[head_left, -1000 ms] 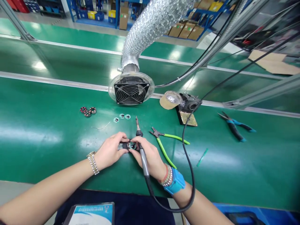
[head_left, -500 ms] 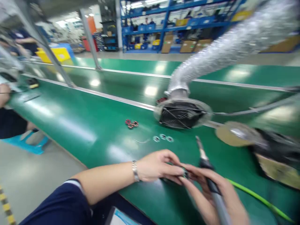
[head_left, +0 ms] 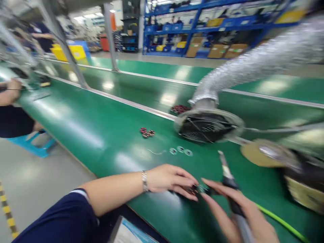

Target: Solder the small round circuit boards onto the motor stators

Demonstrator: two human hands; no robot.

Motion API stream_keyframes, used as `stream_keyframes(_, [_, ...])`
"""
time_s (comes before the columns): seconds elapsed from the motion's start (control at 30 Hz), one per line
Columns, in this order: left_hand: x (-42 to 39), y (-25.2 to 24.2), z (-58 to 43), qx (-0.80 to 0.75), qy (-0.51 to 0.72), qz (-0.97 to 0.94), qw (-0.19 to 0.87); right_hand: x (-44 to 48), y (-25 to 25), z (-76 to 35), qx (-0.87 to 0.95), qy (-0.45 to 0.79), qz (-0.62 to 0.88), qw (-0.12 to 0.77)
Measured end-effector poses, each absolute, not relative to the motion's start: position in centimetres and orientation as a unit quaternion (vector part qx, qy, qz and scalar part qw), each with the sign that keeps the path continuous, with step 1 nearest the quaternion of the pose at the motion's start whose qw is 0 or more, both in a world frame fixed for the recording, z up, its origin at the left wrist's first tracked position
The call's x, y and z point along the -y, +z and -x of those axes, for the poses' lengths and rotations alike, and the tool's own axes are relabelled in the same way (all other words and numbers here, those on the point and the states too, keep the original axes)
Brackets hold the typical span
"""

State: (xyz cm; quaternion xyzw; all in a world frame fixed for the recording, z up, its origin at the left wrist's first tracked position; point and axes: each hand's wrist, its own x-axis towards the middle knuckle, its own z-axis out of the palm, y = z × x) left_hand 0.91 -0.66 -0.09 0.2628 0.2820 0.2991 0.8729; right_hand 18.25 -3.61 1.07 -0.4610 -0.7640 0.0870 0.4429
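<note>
My left hand (head_left: 170, 180), a metal watch on its wrist, pinches a small dark round part (head_left: 196, 190) against the green bench top (head_left: 106, 135). From the right, my right hand (head_left: 240, 211) touches the same part with its fingertips. It also grips a soldering iron (head_left: 231, 187), whose tip points up and away. Both hands are blurred by motion.
Ahead lie three small round boards (head_left: 180, 150), a thin wire (head_left: 157, 152) and a cluster of red-and-black rings (head_left: 147, 132). A fume fan (head_left: 209, 126) on a silver hose stands behind them. At the right are a tape roll (head_left: 263, 153) and green-handled cutters (head_left: 280, 221). Another person's arm (head_left: 10, 91) works far left.
My view has swung left and up, so the aisle, shelves and a neighbouring person came into sight. Both hands have stayed on the small part with the soldering iron in my right.
</note>
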Motion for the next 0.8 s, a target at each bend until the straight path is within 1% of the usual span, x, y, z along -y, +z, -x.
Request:
stream_keyframes(0.03, [0.82, 0.18, -0.80, -0.292, 0.300, -0.266, 0.869, 3.81, 1.20, -18.45, 0.778, 0.071, 0.448, 0.434])
stream_keyframes(0.2, [0.74, 0.84, -0.37, -0.353, 0.292, -0.307, 0.834, 4.03, 1.37, -18.27, 0.800, 0.121, 0.437, 0.392])
stream_keyframes(0.4, [0.87, 1.02, -0.35, -0.346, 0.294, -0.295, 0.841, 4.00, 1.55, -17.85, 0.790, 0.170, 0.424, 0.409])
stream_keyframes(0.57, [0.71, 0.82, -0.20, -0.335, 0.296, -0.306, 0.841, 3.92, 1.75, -18.02, 0.783, 0.195, 0.431, 0.405])
stream_keyframes(0.8, [1.14, 1.08, -0.30, -0.370, 0.310, -0.420, 0.768, 3.99, 1.30, -17.83, 0.744, 0.225, 0.460, 0.430])
